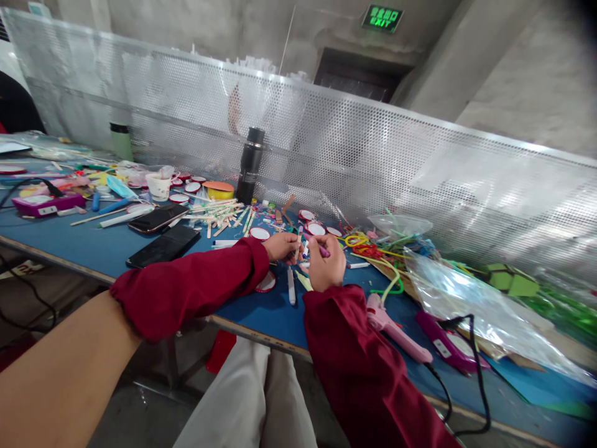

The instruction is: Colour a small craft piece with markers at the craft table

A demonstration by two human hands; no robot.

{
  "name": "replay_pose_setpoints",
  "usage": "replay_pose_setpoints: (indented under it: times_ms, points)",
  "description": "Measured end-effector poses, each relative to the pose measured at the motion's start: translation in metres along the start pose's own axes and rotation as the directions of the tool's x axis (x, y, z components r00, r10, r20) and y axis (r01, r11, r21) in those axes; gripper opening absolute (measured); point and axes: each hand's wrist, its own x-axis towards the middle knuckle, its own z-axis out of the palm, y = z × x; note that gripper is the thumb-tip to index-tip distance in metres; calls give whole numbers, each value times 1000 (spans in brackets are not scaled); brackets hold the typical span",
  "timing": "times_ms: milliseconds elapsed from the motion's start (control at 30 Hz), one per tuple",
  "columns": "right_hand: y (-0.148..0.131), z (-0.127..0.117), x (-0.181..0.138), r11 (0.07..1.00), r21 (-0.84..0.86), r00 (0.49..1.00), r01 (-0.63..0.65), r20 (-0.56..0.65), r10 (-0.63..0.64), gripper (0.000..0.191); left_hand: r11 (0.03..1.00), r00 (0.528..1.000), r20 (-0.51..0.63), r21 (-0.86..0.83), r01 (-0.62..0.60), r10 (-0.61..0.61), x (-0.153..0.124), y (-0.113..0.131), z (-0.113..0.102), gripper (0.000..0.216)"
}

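My left hand (282, 246) is closed, pinching a thin pale stick (300, 236) held upright over the table. Close beside it, my right hand (328, 262) grips a purple marker (323, 251), its tip end hidden by the fingers. A white marker (291, 286) lies on the blue tabletop just below my hands. Round white discs with red rims, one of them a disc (260, 233) left of my hands, lie around them. Whether the purple marker touches the stick is too small to tell.
Left are two phones (164, 245), a pile of craft sticks (219, 214), a paper cup (159, 186) and a black bottle (250, 167). On the right lie a pink glue gun (398, 330), a purple device (450, 342) with cables and plastic bags (485, 305). A perforated metal screen (373, 149) stands behind.
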Motion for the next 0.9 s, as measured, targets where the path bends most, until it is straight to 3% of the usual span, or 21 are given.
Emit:
replay_pose_setpoints:
  times_ms: [900]
  points:
    - [1,0,-1,1000,4,1000,15,-10,-15,20,1000,1000,-8,16,2,-2,-1,3,0,20]
